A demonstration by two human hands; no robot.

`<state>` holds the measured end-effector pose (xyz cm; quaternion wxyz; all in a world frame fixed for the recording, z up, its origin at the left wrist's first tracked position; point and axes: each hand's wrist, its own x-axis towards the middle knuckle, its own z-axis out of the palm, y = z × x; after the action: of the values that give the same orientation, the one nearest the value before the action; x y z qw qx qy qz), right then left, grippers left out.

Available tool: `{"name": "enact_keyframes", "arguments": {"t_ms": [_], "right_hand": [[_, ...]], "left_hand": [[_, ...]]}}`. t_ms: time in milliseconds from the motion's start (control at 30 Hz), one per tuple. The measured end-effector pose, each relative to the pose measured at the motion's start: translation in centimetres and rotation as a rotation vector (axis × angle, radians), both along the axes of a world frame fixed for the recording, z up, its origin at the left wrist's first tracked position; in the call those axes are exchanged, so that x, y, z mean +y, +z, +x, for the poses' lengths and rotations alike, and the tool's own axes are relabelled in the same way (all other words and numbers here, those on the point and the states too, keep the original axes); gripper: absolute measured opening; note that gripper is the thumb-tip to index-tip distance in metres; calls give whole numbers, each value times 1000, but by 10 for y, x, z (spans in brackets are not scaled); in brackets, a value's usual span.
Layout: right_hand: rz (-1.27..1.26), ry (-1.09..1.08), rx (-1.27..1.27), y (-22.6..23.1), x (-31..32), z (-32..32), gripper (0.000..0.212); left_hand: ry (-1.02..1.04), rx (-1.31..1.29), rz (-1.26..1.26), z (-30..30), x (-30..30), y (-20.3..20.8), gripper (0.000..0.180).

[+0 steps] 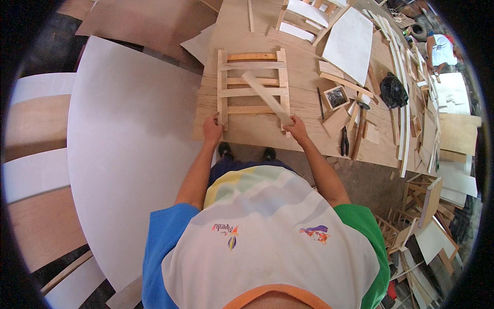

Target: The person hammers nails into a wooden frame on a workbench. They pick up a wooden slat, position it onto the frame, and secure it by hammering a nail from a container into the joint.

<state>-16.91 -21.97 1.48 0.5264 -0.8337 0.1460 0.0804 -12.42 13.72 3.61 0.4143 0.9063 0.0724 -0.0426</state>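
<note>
A small ladder-like wooden frame (223,87) lies flat on the workbench in front of me, two side rails joined by several crosspieces. My left hand (212,129) is closed around the near end of its left rail. At the near end of the right rail, my right hand (297,130) grips a loose wooden slat (265,97). That slat slants up and leftward across the frame, its far end over the middle crosspieces. Whether the right fingers also touch the rail, I cannot tell.
The plywood workbench (303,72) holds a hammer (363,105), pliers (345,141), an open box of nails (336,98), a black plastic bag (393,90) and offcuts. Another slatted frame (309,19) lies at the back. A large white panel (134,154) stands left; a person (442,50) is far right.
</note>
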Motion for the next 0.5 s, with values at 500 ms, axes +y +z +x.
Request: {"name": "enact_keyframes", "arguments": {"t_ms": [500], "right_hand": [[-527, -219, 44, -16, 36, 18, 51]], "left_hand": [[-67, 172, -41, 18, 19, -18, 62]]}}
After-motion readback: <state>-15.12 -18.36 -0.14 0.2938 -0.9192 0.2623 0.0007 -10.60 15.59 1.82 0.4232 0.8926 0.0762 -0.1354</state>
